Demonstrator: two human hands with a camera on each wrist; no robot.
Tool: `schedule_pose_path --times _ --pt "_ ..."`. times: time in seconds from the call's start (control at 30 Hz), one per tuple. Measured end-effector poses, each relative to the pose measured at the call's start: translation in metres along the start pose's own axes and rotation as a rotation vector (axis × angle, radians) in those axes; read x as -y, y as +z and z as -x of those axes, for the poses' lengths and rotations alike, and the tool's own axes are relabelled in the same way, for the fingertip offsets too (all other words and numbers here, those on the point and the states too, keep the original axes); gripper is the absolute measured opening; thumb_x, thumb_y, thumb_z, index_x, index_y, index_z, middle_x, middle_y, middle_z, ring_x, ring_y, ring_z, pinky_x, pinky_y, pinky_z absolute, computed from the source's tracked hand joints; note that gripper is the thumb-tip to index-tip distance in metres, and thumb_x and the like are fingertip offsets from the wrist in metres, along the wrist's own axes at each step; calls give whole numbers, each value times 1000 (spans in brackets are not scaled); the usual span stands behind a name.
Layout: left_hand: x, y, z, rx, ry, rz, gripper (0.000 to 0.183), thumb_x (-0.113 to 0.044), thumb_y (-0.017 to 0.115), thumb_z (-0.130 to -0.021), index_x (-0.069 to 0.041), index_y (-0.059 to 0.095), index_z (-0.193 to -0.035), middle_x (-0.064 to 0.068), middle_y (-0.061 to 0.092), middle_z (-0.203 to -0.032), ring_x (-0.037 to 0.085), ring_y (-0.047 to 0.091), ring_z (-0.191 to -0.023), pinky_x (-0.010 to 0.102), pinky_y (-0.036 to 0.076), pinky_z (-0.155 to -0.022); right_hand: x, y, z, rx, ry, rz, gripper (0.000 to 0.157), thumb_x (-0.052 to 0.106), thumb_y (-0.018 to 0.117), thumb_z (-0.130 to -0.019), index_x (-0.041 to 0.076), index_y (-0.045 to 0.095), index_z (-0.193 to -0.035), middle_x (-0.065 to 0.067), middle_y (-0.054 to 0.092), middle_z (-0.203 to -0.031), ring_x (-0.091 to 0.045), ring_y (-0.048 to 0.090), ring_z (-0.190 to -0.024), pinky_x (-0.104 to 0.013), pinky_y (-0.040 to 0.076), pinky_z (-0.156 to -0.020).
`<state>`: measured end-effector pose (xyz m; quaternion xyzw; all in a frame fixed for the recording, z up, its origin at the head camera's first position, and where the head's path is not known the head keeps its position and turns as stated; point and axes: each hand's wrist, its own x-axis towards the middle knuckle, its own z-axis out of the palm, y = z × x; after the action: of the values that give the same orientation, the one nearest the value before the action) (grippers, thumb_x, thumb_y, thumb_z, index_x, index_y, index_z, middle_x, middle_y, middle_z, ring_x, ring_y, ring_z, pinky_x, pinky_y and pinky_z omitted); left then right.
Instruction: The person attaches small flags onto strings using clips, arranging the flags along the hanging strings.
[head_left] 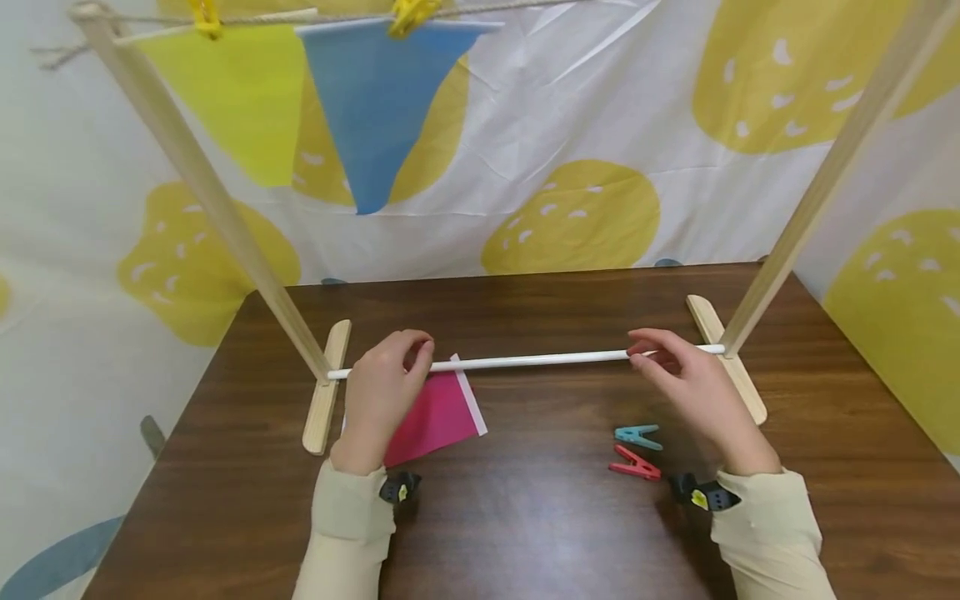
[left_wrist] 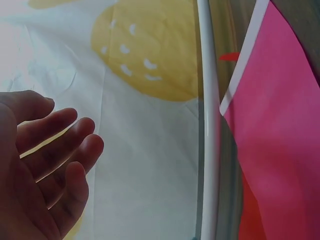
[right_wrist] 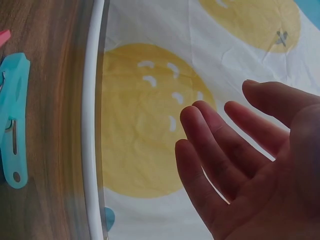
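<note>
My left hand (head_left: 384,387) hovers over a pink paper flag (head_left: 442,421) with a white edge strip, covering part of it. In the left wrist view, the fingers (left_wrist: 82,150) are loosely bent around nothing; something orange-red (left_wrist: 250,215) shows by the flag. My right hand (head_left: 693,383) is raised near the right end of the white rod (head_left: 540,361), and its fingers (right_wrist: 220,150) are relaxed with nothing between them. A teal clothespin (head_left: 628,434) and a red clothespin (head_left: 636,467) lie on the table, nearer to me than the right hand.
Wooden posts (head_left: 202,192) on flat feet (head_left: 327,392) stand left and right, joined low by the rod. From the string (head_left: 510,7) above hang a yellow-green pennant (head_left: 232,92) and a blue pennant (head_left: 390,100), on yellow clothespins (head_left: 411,15). A patterned cloth (head_left: 570,125) backs the brown table (head_left: 540,517).
</note>
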<state>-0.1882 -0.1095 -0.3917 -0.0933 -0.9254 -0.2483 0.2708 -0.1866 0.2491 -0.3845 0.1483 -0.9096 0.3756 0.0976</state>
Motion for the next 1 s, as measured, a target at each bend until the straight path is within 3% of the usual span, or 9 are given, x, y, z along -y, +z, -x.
schedule_pose_path --times 0.2,0.5,0.67,0.8,0.93,1.0 --pt "2 -2 2 31 -29 -6 20 -31 55 -87 -17 64 -97 -3 63 -86 10 55 -67 26 44 -53 -2 -3 0 36 -22 23 33 28 55 -88 14 55 -117 0 63 -95 -12 59 -82 -17 43 -70" --pt "-1 4 1 69 -32 25 20 -31 55 -87 -17 64 -98 -3 63 -87 13 57 -68 27 45 -55 -9 -7 8 55 44 52 33 33 55 -88 15 55 -115 0 62 -95 -14 58 -81 -21 44 -69" --pt "-2 11 3 181 -43 -2 21 -33 55 -86 -18 64 -99 -5 63 -86 11 56 -71 30 47 -61 -15 -6 8 104 43 113 32 30 55 -88 13 55 -115 -1 62 -93 -16 59 -80 -31 45 -68" --pt "-1 18 5 270 -48 -40 21 -34 54 -85 -21 64 -99 -8 63 -86 9 56 -71 30 47 -64 -22 -4 8 164 55 144 31 29 55 -88 12 55 -114 -1 61 -80 -15 57 -69 -30 43 -61" --pt "-1 22 4 254 -42 -41 21 -34 55 -85 -22 65 -99 -7 64 -87 11 58 -72 31 47 -65 -29 -5 10 228 105 158 30 30 55 -88 12 57 -112 0 52 -66 -14 48 -57 -29 37 -53" --pt "0 23 5 279 -56 -35 21 -34 55 -85 -21 65 -99 -6 64 -88 12 58 -74 32 47 -66 -33 -5 11 274 127 157 32 30 55 -88 10 57 -112 1 51 -64 -13 47 -55 -29 37 -52"
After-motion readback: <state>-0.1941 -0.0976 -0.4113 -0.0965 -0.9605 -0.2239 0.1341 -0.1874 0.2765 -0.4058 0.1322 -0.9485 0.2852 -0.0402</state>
